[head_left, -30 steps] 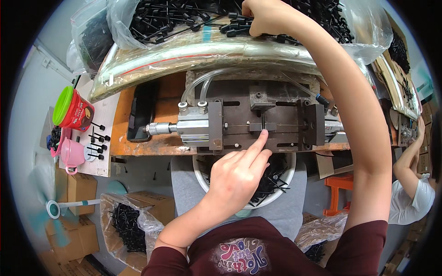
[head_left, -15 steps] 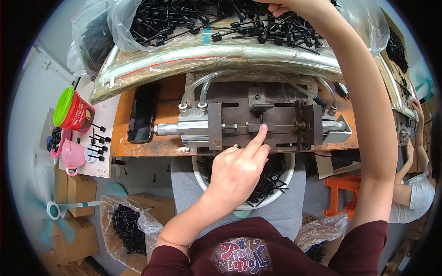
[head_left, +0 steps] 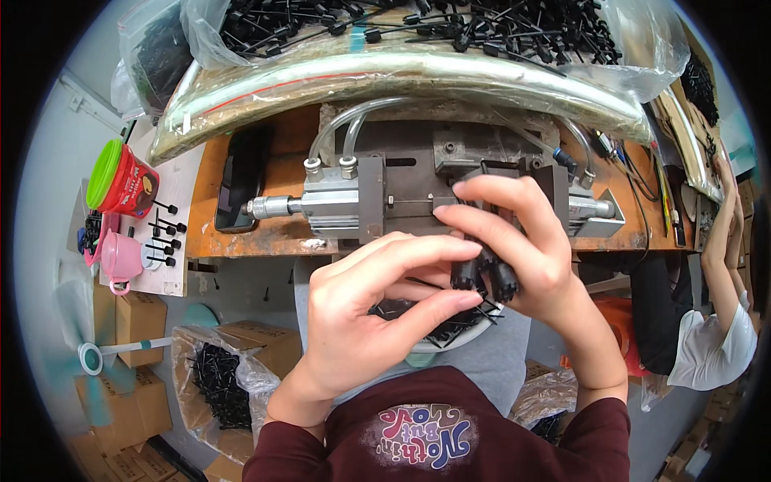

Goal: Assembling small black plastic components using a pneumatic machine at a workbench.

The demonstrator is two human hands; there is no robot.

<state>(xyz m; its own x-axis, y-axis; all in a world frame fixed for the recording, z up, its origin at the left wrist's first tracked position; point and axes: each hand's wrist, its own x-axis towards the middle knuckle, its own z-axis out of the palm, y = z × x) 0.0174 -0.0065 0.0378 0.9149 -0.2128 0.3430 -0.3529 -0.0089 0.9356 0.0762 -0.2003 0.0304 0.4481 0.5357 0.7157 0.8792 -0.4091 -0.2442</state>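
In front of the bench my two hands meet over a small bunch of black plastic parts [head_left: 464,274] with ridged round heads and thin stems. My right hand [head_left: 534,241] is curled round the bunch, heads hanging downward. My left hand [head_left: 361,301] closes thumb and forefinger about one head from the left. Just behind my hands is a metal clamping fixture [head_left: 372,197] with an air cylinder [head_left: 331,210] at its left end; my right hand covers part of its middle. Below, partly hidden by my hands, a white tub [head_left: 438,347] holds more black parts.
A heap of black parts [head_left: 482,32] lies on plastic sheeting behind the fixture. At left are a phone [head_left: 241,181], a red bucket [head_left: 132,189] and a pink cup [head_left: 122,259]. A lined carton [head_left: 221,390] stands lower left. Another person [head_left: 715,329] works at far right.
My right hand has come down from the heap with several black parts. My left hand has moved off the fixture, from pointing to pinching at the parts. The view has shifted slightly.
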